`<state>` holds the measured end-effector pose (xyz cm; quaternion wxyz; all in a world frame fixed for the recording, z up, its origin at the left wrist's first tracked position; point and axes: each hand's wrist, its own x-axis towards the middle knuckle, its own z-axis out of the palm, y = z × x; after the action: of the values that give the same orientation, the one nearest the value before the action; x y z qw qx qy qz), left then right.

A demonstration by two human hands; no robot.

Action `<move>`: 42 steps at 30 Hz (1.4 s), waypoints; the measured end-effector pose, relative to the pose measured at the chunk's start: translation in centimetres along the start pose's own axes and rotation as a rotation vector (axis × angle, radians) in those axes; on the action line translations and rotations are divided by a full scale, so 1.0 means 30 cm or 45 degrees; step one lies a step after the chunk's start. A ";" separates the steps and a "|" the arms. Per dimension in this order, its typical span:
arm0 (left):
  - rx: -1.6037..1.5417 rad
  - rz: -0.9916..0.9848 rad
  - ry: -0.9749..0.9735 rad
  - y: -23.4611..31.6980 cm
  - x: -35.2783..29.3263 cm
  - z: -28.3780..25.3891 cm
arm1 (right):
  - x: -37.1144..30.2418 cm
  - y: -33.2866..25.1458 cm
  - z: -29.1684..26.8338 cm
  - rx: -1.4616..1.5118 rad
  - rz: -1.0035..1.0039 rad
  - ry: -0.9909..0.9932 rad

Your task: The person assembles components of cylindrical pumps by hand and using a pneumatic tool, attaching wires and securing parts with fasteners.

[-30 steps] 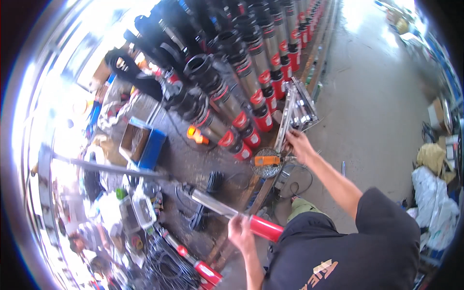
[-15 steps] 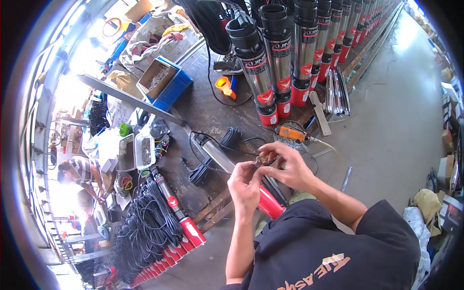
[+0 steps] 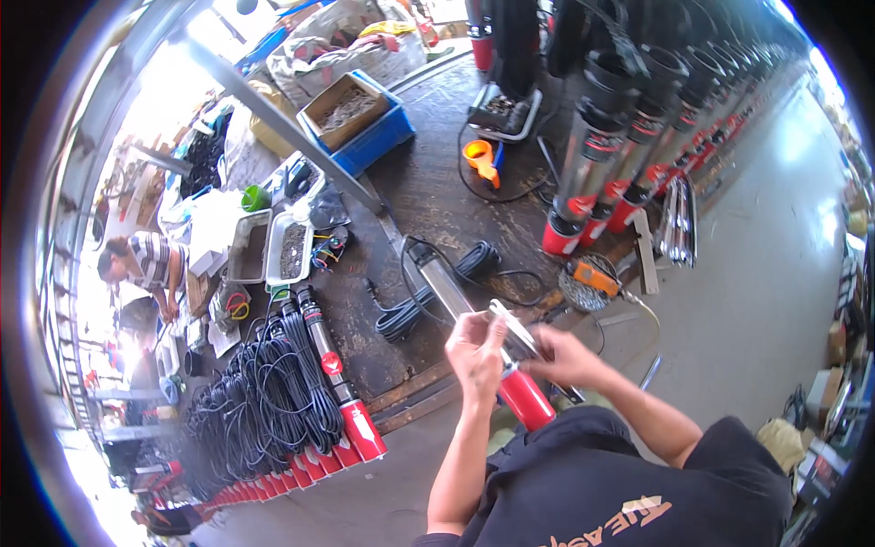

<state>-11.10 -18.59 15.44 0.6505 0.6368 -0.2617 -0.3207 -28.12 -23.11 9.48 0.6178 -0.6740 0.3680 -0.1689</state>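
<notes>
A shiny steel pump tube [image 3: 444,284] with a red end [image 3: 527,399] lies across the bench edge, pointing toward me. Over it, my left hand [image 3: 476,354] is closed on the upper end of a narrow bright metal strip [image 3: 513,330], thumb and fingers pinching it. My right hand [image 3: 570,357], smeared by motion, is curled around the strip lower down. The strip slants down toward my body. A black cable [image 3: 407,273] loops by the tube's far end, and a coiled dark cable [image 3: 428,294] lies beside it.
Standing pumps [image 3: 583,173] line the right side, with a stack of metal strips [image 3: 676,223] beside them. An orange power tool [image 3: 594,278] lies at the bench edge. A blue bin [image 3: 374,137], small-parts tray [image 3: 290,251] and coiled-cable pumps [image 3: 264,392] are leftward. A person [image 3: 150,264] works far left.
My hands were together, fingering something small above the pump. Now they are apart on the raised metal strip, the right lower. The whole view has shifted, so the bench things sit further right.
</notes>
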 end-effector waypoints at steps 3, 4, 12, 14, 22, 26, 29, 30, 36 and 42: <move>0.846 0.388 0.422 -0.001 0.182 -0.112 | -0.063 -0.031 0.088 -0.074 0.105 0.200; 1.172 0.368 0.486 -0.061 0.261 -0.180 | -0.048 -0.036 0.106 -0.053 0.142 0.208; 0.729 0.311 -0.373 -0.162 0.774 -0.329 | 0.343 0.000 0.225 -0.499 -0.276 0.221; 0.659 0.252 -0.412 -0.223 0.853 -0.320 | 0.436 0.014 0.255 -0.394 -0.098 0.205; 0.383 0.231 -0.468 -0.448 1.040 -0.282 | 0.827 -0.039 0.282 -0.473 -0.101 0.357; -0.015 0.062 -0.307 -0.500 1.031 -0.293 | 0.977 -0.083 0.312 -0.498 -0.222 0.385; -0.166 0.059 -0.188 -0.541 1.030 -0.317 | 1.014 -0.074 0.343 -0.639 -0.319 0.381; -0.188 0.090 -0.159 -0.547 1.037 -0.314 | 1.008 -0.075 0.345 -0.747 -0.431 0.416; -0.413 -0.045 -0.089 -0.546 1.020 -0.292 | 1.001 -0.099 0.321 -0.799 -0.285 0.335; -0.371 -0.023 -0.104 -0.519 1.016 -0.286 | 1.026 -0.122 0.339 -0.663 -0.189 0.360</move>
<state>14.06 -35.53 -2.59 0.7219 0.5245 -0.2327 -0.3868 0.54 -37.72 4.17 0.3528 -0.8047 0.4309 -0.2057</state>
